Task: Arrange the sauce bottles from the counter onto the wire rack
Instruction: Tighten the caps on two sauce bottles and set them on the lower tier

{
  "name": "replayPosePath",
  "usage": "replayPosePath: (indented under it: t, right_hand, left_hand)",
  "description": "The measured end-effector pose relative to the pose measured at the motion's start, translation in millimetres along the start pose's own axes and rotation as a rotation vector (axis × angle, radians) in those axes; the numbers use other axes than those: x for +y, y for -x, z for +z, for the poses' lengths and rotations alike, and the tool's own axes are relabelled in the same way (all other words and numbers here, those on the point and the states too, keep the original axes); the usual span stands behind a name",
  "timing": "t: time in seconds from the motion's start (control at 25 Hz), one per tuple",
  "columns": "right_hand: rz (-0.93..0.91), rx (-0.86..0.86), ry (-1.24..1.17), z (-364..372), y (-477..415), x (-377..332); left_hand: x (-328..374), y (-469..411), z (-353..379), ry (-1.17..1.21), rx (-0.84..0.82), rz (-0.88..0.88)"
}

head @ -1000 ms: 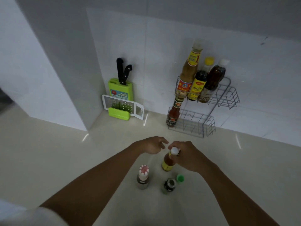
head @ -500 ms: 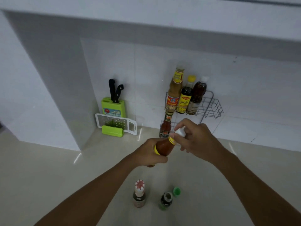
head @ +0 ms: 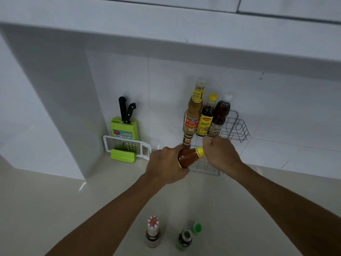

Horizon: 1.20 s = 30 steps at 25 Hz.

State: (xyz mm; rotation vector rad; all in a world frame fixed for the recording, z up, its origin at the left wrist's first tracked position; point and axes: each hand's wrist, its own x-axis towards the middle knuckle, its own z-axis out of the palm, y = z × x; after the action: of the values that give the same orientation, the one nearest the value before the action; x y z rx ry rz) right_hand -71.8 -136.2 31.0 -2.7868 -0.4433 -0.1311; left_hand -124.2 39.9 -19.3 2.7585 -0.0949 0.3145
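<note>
My left hand (head: 166,163) grips the body of a red sauce bottle (head: 188,157), held tilted in the air with its neck pointing right. My right hand (head: 220,154) is closed around the bottle's cap end, which is hidden in the fist. Right behind them stands the two-tier wire rack (head: 238,129) against the tiled wall. Three bottles stand on its upper tier: a tall tan one (head: 194,109), a dark yellow-capped one (head: 207,115) and a brown white-capped one (head: 221,112). A small red bottle (head: 186,142) sits on the lower tier.
On the beige counter (head: 55,209) near me stand a dark bottle with a red-and-white cap (head: 152,231), an uncapped dark bottle (head: 185,239) and a loose green cap (head: 197,227). A green knife block (head: 124,127) and a white grater (head: 127,148) stand at the back left.
Both hands lifted the red sauce bottle off the counter and carried it up toward the rack. My left hand took its body; my right hand closed fully over the cap.
</note>
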Motion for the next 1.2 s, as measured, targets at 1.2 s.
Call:
replayPosePath:
  t: [1.2]
  right_hand:
    - [-0.359, 0.213, -0.009, -1.9, 21.9, 10.1]
  left_hand:
    - [-11.4, 0.3, 3.0, 0.682, -0.344, -0.094]
